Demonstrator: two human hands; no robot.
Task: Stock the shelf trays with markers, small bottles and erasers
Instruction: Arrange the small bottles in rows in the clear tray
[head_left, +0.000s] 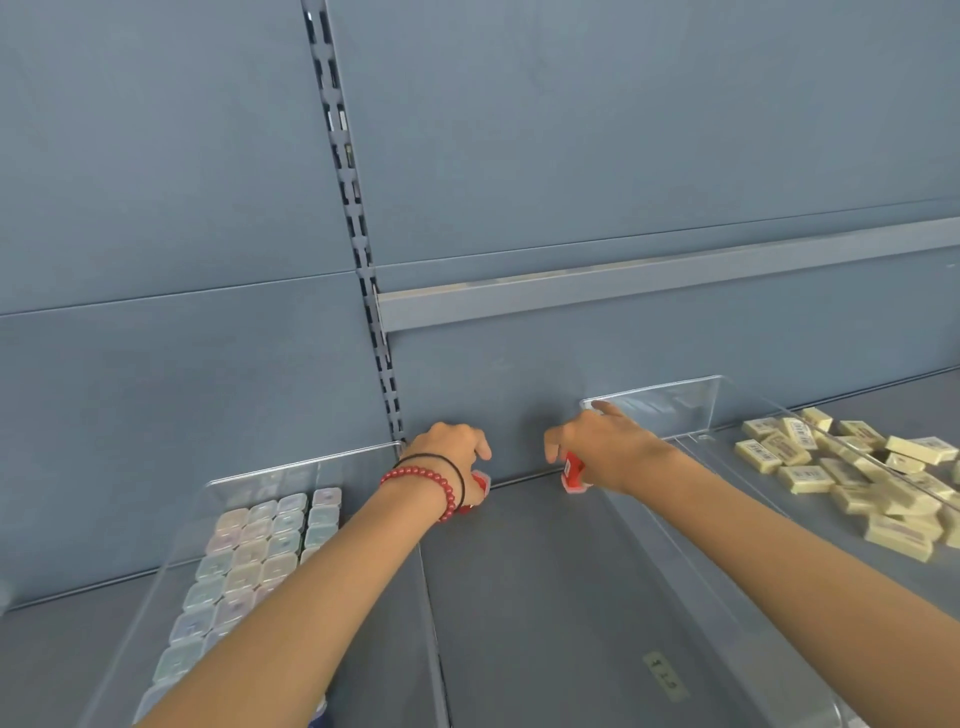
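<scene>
we face a grey-blue back panel (623, 156) with a slotted upright (358, 223) running down it and a pale rail (675, 283) across its right half. below it lies the grey shelf (62, 649), carrying clear plastic trays. the left tray (270, 480) holds tidy rows of small pastel boxes (249, 561). the right tray (654, 405) stands beside a loose heap of cream erasers (852, 478) at the far right. both our forearms reach into the lane between these trays, to where the shelf meets the panel, though we cannot tell whether that lane is bare shelf or a tray floor. our left hand (452, 457) is knuckles up, its grip curled round the left red item (480, 488) low against the shelf; so little shows that we cannot tell its long axis. our right hand (597, 452) has its grip closed on the right red item (573, 470), while the forefinger stretches toward the clear wall. this piece stands near upright, long axis roughly vertical, pale end down and white label toward us, just above the shelf. a red bead bracelet (426, 486) and a thin black band (447, 462) circle the left wrist. a small sticker (666, 675) lies nearer us.
</scene>
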